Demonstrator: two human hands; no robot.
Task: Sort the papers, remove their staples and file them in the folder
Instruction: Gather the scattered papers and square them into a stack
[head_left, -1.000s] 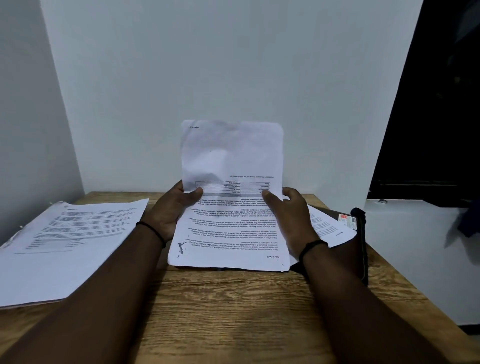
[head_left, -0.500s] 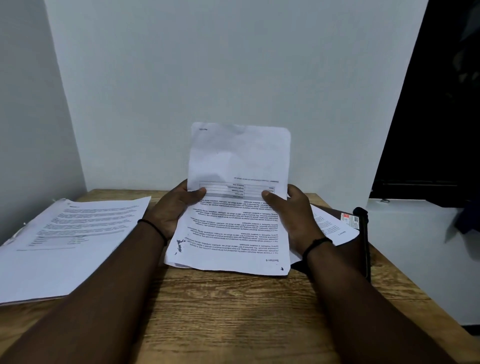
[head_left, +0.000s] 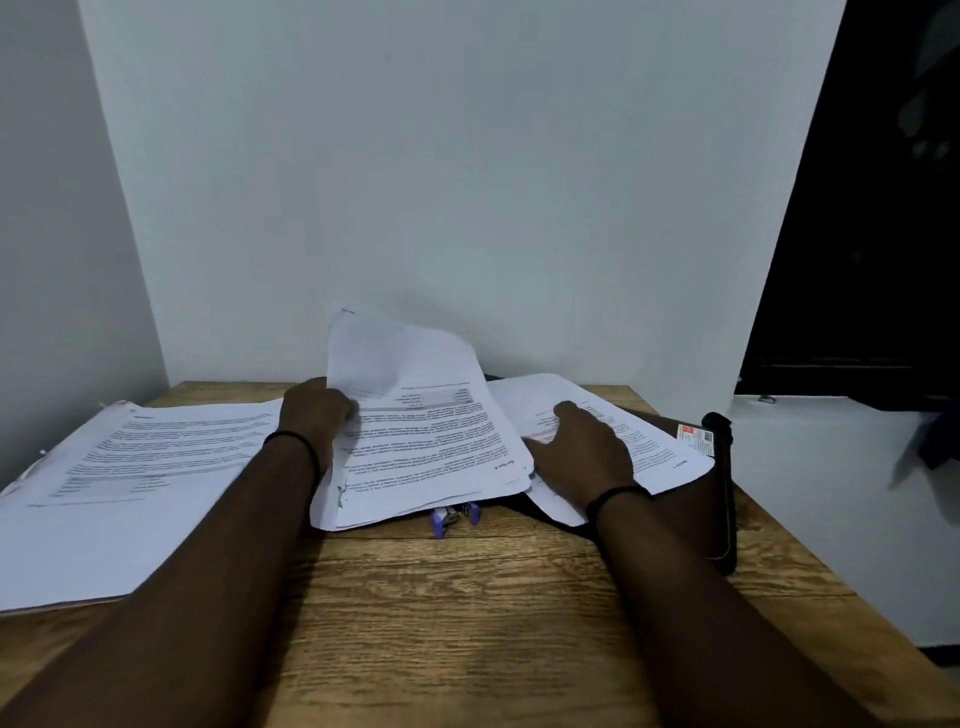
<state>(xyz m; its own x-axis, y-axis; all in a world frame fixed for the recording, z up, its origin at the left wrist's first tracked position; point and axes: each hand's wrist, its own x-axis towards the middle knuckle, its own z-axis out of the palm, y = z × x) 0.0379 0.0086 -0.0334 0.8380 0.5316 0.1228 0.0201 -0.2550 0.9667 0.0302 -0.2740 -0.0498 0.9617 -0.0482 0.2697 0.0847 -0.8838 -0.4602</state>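
A purple stapler peeks from under the near edge of the paper bundle; left of the bundle lies another paper stack, right of it a dark folder under loose sheets — all on a wooden table against a white wall. The left hand grips the bundle's left edge; the right hand rests spread — fingers relaxed — on the loose sheets.

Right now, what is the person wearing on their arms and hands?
No sleeves show: both forearms are bare down to the bottom of the picture. Each wrist has a thin black band, one by the left hand and one by the right hand. No gloves, rings or watch can be seen.
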